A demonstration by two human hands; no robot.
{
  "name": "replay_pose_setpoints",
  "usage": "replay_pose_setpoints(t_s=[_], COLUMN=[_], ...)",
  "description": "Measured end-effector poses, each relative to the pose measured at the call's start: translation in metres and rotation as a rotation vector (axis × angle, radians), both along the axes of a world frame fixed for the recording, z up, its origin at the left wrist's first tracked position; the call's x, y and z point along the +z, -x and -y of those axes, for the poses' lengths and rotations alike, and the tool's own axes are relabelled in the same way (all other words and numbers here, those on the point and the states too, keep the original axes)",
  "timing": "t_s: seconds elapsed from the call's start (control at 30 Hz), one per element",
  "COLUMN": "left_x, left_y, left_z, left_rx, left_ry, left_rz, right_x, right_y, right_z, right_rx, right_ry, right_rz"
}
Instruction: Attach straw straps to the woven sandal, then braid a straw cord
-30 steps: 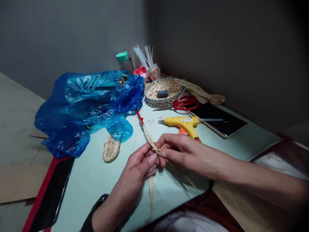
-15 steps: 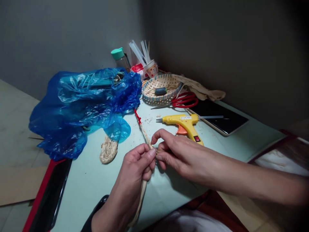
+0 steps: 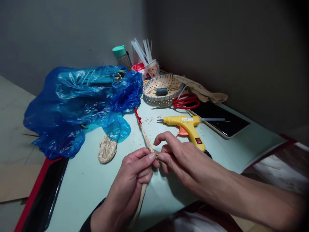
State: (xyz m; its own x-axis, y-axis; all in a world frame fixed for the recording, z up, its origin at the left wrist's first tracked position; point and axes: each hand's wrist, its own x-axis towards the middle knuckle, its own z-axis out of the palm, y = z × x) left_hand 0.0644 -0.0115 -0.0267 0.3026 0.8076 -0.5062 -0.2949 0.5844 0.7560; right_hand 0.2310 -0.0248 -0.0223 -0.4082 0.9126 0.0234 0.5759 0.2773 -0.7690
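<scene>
A pale plant-fibre braid (image 3: 146,137) runs from a red tie (image 3: 138,116) beside the blue bag down to my fingers. My left hand (image 3: 135,170) pinches the braid's near end between thumb and index finger, and a long loose strand (image 3: 141,199) hangs below that palm. Close against it, my right hand (image 3: 173,154) pinches another fibre strand, its index finger arched above. The fingertips of both hands nearly meet, so the crossing of the strands is partly hidden. A coiled braid (image 3: 107,149) lies to the left on the pale green tabletop (image 3: 89,180).
A blue plastic bag (image 3: 82,103) covers the left back. Behind my right hand lie a yellow glue gun (image 3: 184,121), red-handled scissors (image 3: 185,101) and a black tablet (image 3: 222,119). Farther back are a woven basket (image 3: 151,90) holding a thread spool (image 3: 161,91), a stick-filled cup (image 3: 152,68) and a bottle (image 3: 122,56).
Both hands appear slightly lower, with my right thumb and fingers now against the left fingertips at the braid. The view has shifted a little.
</scene>
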Motion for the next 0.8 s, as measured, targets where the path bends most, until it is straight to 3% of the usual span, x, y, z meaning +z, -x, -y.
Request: replay_pose_setpoints(t_s=[0.13,0.37,0.53,0.6,0.8], left_x=[0.003,0.003,0.002,0.001,-0.003], left_y=[0.000,-0.001,-0.004,-0.005,-0.002], left_z=[-0.003,0.001,0.004,0.004,0.004], left_rx=[0.001,-0.017,0.187,0.234,0.158], left_ry=[0.003,-0.034,0.006,-0.010,-0.049], left_rz=[0.033,0.058,0.045,0.040,0.114], right_x=[-0.001,0.006,0.012,0.006,-0.012], right_y=[-0.005,-0.019,0.002,0.013,0.015], right_z=[-0.003,0.000,0.015,0.015,0.006], right_rx=[-0.001,-0.018,0.009,0.058,0.150], right_ry=[-0.109,-0.613,-0.878,-0.951,-1.020], right_rz=[0.051,0.203,0.297,0.312,0.164])
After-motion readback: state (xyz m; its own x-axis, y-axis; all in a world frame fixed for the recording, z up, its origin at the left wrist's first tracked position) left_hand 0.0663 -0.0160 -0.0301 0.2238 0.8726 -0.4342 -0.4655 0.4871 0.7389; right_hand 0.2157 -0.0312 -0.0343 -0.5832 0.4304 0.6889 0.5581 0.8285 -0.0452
